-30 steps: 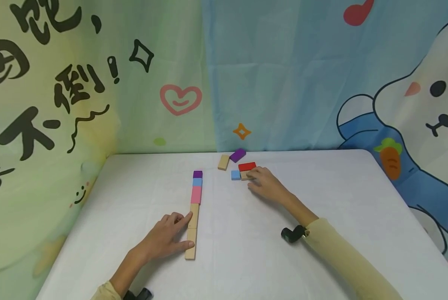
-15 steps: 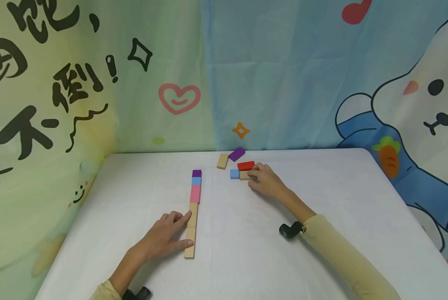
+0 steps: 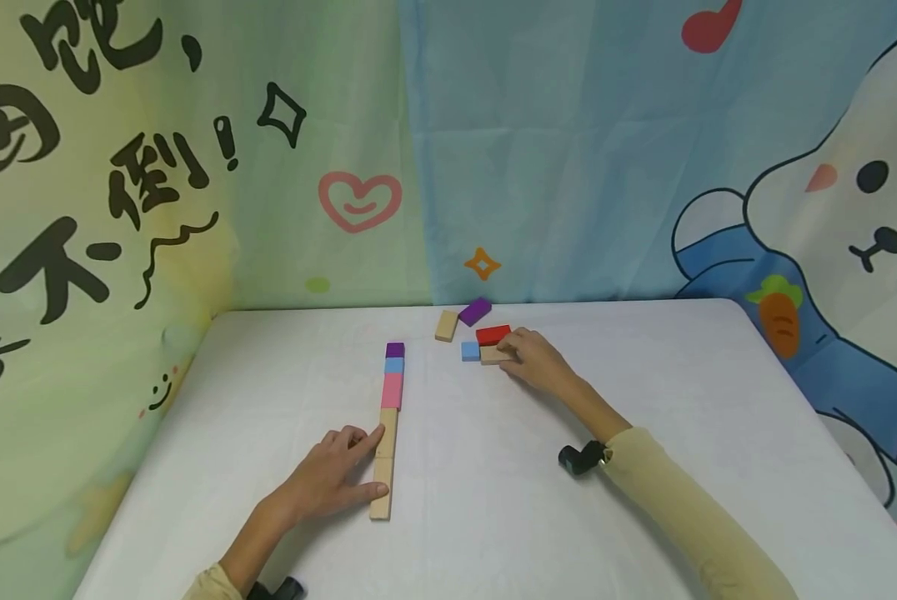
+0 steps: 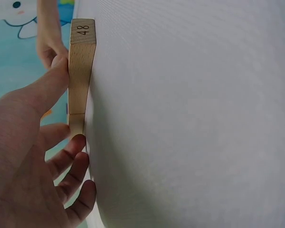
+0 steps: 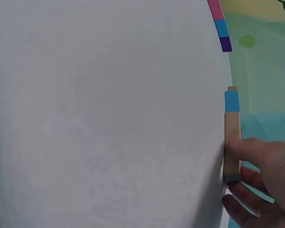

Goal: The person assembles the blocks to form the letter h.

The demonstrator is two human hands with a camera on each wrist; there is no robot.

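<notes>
Your left hand (image 3: 330, 473) touches the block row (image 3: 390, 438), fingers apart; your right hand (image 3: 541, 362) pinches a plain wooden block (image 3: 491, 356).

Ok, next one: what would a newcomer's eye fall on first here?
Probably the big white cartoon animal printed on the backdrop, at the head view's right edge. Then the row of coloured and plain blocks on the white table, left of its middle, touched by the left hand. Farther back, the right hand pinches a wooden block beside a bright red block.
</notes>
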